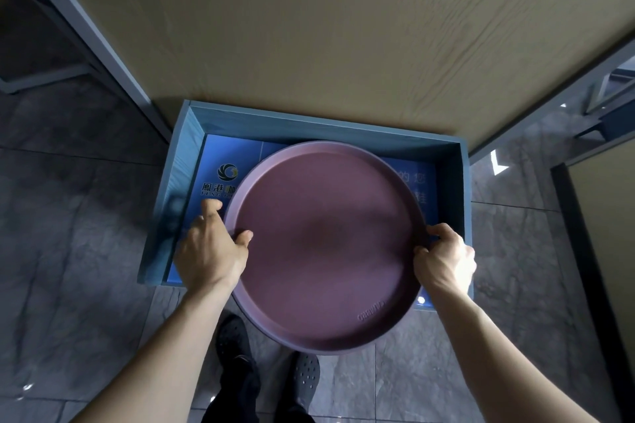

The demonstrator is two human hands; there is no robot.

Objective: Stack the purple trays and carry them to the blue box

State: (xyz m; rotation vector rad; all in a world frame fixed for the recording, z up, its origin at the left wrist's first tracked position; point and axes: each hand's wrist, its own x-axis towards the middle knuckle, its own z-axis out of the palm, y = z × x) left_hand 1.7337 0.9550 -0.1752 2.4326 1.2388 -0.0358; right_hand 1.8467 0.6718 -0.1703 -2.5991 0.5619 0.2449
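A round purple tray (326, 244) with a raised rim hangs over the blue box (460, 189), which stands on the floor. From above it looks like one tray; I cannot tell how many are stacked beneath. My left hand (211, 244) grips the tray's left rim, thumb over the edge. My right hand (445, 259) grips the right rim. The tray's near edge reaches past the box's front wall. The box bottom shows a blue printed sheet with a logo (227, 172).
A wooden table top (343, 27) with grey legs reaches over the back of the box. Grey stone floor tiles (68, 216) lie all around. My dark shoes (233, 330) stand just in front of the box. Another table edge (604, 233) is at right.
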